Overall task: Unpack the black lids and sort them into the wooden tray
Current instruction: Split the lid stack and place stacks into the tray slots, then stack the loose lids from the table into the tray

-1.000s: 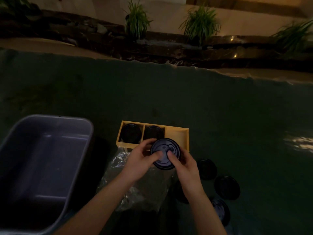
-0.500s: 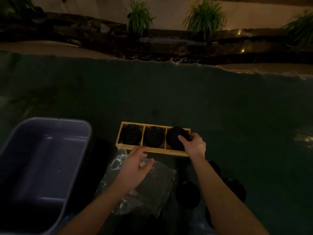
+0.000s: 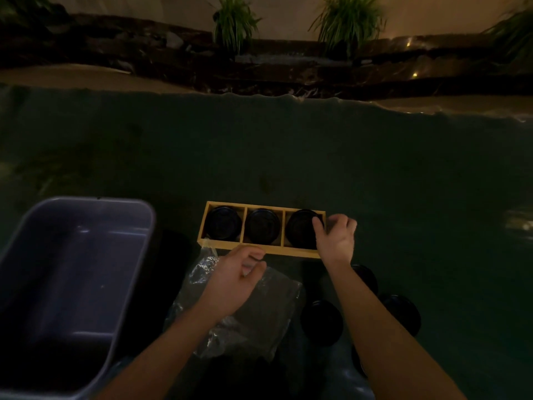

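The wooden tray [image 3: 259, 250] has three compartments, and a black lid lies in each: left lid [image 3: 223, 223], middle lid [image 3: 262, 225], right lid [image 3: 300, 228]. My right hand [image 3: 336, 241] is at the tray's right end. Its thumb rests on the right lid's rim and its fingers curl outside the tray wall. My left hand [image 3: 233, 278] hovers over the clear plastic bag [image 3: 259, 321], just in front of the tray, with loosely curled fingers holding nothing. Loose black lids [image 3: 321, 321] lie on the cloth beside and under my right forearm.
A grey plastic tub [image 3: 95, 201] stands at the left, close to the bag. More loose lids [image 3: 403, 313] sit at the lower right. The dark green tablecloth [image 3: 288, 154] stretches beyond the tray to a far edge, with plants behind it.
Both hands held one lid a second ago. My right hand then set it in the tray's right compartment and has loosened its hold. My left hand dropped over the bag.
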Motion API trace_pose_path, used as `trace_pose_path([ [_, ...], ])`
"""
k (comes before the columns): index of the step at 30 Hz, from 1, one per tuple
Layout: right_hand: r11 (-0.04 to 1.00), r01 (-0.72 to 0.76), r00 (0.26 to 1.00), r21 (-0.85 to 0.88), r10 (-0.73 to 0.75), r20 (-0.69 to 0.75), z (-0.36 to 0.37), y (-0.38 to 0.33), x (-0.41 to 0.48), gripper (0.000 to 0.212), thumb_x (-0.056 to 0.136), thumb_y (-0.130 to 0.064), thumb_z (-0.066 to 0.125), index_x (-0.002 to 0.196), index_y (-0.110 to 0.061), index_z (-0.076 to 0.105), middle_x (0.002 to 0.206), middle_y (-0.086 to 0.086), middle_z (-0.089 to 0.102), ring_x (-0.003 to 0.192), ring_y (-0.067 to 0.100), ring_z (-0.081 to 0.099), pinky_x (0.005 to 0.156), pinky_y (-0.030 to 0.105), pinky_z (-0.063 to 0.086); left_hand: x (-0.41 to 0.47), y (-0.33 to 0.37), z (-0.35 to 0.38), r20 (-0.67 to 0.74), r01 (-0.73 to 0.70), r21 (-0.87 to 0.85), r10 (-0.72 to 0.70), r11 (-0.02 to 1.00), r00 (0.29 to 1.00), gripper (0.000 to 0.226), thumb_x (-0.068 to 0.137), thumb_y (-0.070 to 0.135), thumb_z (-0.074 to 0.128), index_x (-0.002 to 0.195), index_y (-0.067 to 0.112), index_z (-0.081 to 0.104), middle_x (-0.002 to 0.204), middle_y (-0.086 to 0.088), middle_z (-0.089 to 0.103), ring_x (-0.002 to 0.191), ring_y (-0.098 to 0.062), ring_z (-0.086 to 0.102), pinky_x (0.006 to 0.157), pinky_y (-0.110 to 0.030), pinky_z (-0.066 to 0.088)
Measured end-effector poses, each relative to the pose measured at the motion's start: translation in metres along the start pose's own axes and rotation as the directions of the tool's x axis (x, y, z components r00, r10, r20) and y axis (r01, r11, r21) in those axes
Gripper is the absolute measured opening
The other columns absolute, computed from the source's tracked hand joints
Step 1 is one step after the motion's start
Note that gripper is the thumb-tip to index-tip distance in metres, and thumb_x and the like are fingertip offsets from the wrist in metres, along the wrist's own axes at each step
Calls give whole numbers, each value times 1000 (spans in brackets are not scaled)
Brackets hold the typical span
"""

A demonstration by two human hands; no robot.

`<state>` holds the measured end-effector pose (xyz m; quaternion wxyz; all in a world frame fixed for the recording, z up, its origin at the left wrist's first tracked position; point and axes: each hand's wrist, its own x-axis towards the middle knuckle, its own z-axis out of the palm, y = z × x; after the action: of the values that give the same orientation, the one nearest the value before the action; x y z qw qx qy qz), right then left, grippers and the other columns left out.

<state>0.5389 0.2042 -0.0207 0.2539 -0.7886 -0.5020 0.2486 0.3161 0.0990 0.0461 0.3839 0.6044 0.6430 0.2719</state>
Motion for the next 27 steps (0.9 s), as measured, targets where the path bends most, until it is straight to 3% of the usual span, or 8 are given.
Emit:
trace_pose_path([
  [3, 984, -34, 999, 176, 29, 32, -19, 12, -16, 23, 102, -35, 62, 107, -13, 65, 107, 5, 65, 94, 23, 65, 80, 39, 53, -3, 2, 6, 57, -10, -21, 11, 1000, 998, 18, 96, 17, 67, 114, 21, 70, 99, 17, 70, 99, 10, 62, 79, -3, 46],
  [7, 975, -58, 998, 216, 50, 44, -47, 42, -60, 13, 102, -26, 62, 94, -18, 69, 83, -2, 68, 81, 21, 66, 74, 36, 52, -7, 9, 21, 113, -13, -54, 19, 998, 993, 13, 97, 20, 66, 107, 29, 68, 96, 18, 69, 96, 9, 62, 78, -5, 47],
  [13, 982, -73, 997, 176, 76, -12, -65, 93, -144, 16, 99, -17, 68, 83, -12, 69, 70, -1, 65, 68, 22, 63, 67, 35, 48, -26, 24, 54, 350, -24, -32, 33, 999, 936, 13, 100, 29, 61, 110, 30, 68, 100, 16, 68, 92, 5, 63, 82, -16, 52],
  [15, 985, -81, 996, 151, 86, -28, -69, 107, -166, 20, 98, -16, 69, 79, -15, 65, 65, -6, 61, 61, 16, 60, 60, 29, 44, -33, 28, 65, 395, -49, -5, 47, 999, 918, 17, 100, 31, 60, 114, 28, 69, 101, 16, 69, 92, 6, 63, 81, -18, 53],
  [17, 984, -99, 994, 147, 106, -40, -74, 119, -184, 22, 98, -15, 69, 77, -20, 63, 65, -11, 60, 62, 3, 59, 57, 16, 38, -40, 31, 76, 424, -86, 22, 68, 996, 903, 18, 99, 33, 60, 115, 30, 68, 100, 17, 68, 92, 9, 63, 76, -9, 50],
  [20, 977, -153, 986, 146, 162, -47, -79, 138, -204, 21, 98, -16, 68, 78, -19, 64, 68, -10, 61, 65, 8, 61, 58, 25, 42, -45, 29, 98, 432, -192, 93, 134, 977, 892, 24, 96, 30, 65, 120, 28, 66, 107, 12, 67, 94, 6, 63, 79, -9, 51],
  [24, 956, -268, 957, 119, 278, -80, -86, 161, -218, 15, 99, -20, 66, 85, -15, 69, 75, 2, 69, 72, 26, 67, 65, 35, 50, -41, 13, 133, 446, -273, 260, 135, 926, 885, 52, 93, 30, 70, 141, 20, 54, 138, 0, 56, 122, -14, 57, 101, -25, 45],
  [27, 923, -365, 922, 118, 376, -90, -92, 176, -224, 11, 100, -22, 63, 95, -16, 70, 91, 7, 73, 85, 30, 69, 74, 39, 55, -31, -2, 158, 465, -224, 395, 17, 891, 885, 76, 90, 37, 73, 155, 19, 36, 160, -8, 35, 146, -28, 35, 117, -39, 34],
])
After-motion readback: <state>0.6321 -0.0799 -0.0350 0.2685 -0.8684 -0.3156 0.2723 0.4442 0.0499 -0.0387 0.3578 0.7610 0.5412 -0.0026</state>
